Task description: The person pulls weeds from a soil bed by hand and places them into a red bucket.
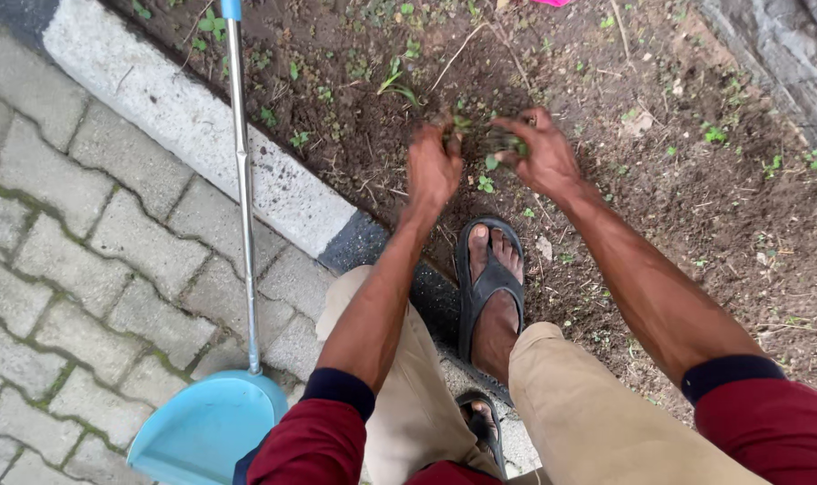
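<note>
Weeds [496, 144] sit bunched between both hands above the bare soil bed [660, 180], just beyond the sandalled foot [491, 269]. They look light, limp and easily torn, so a hold low on the stems near the roots seems best. The clump is small, green-leaved, tangled with dark earth. The left hand [432, 169] has its fingers curled around one side of it; the right hand [541, 154] pinches the other. A light blue dustpan [206, 427] with a long metal handle [243, 198] rests on the paving [85, 269] beside the painted kerb [184, 117].

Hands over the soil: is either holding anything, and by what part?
Both hold small green weeds. The left hand and right hand pinch a clump between them; which part cannot be told.
</note>
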